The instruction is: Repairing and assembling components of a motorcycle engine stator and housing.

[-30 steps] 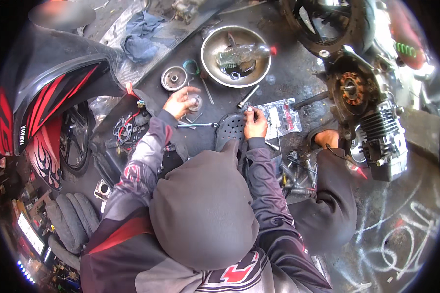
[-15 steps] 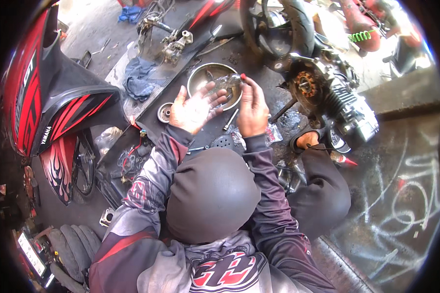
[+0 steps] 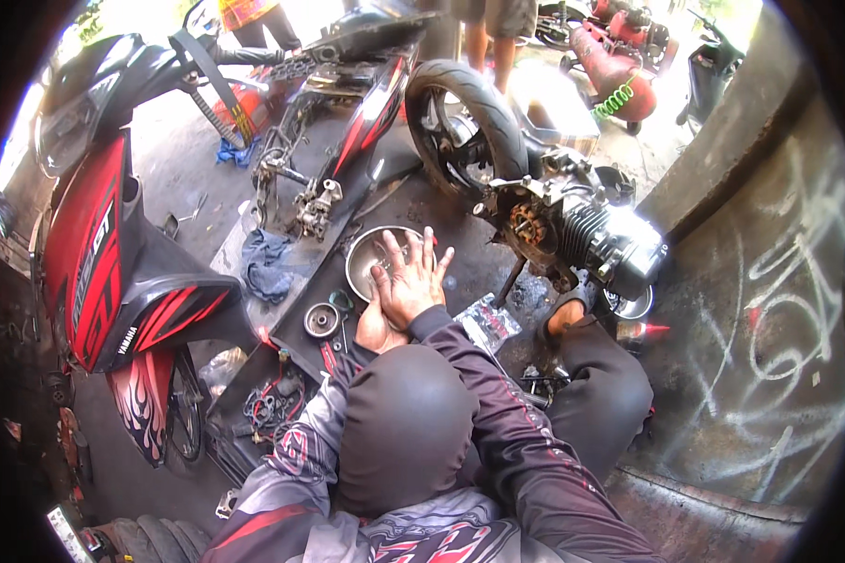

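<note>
Just over the near rim of a round metal basin (image 3: 350, 272), my two hands are pressed together. My right hand (image 3: 415, 289) lies across the left one, its fingers stretched and spread, holding nothing that I can see. My left hand (image 3: 376, 328) sits underneath, its palm against the right; its thumb is out, while most of its fingers are hidden. Shiny liquid shows inside the basin. To the left of my wrists stand a small round metal part (image 3: 322, 321) and a red-handled tool (image 3: 328, 357). My bent knee (image 3: 406, 427) rises below my hands.
An engine (image 3: 596, 235) with a wheel (image 3: 512, 141) stands ahead right. Red-black fairing (image 3: 113, 281) fills the left, near a blue rag (image 3: 270, 263). A tray of wires and parts (image 3: 268, 403) lies lower left; a red-tipped bottle (image 3: 643, 330) is by my right foot. People stand behind.
My hands were apart, palm up on the left, with a clear red-tipped thing by my right fingers. Now they are together and that thing is out of sight. The view has tilted up.
</note>
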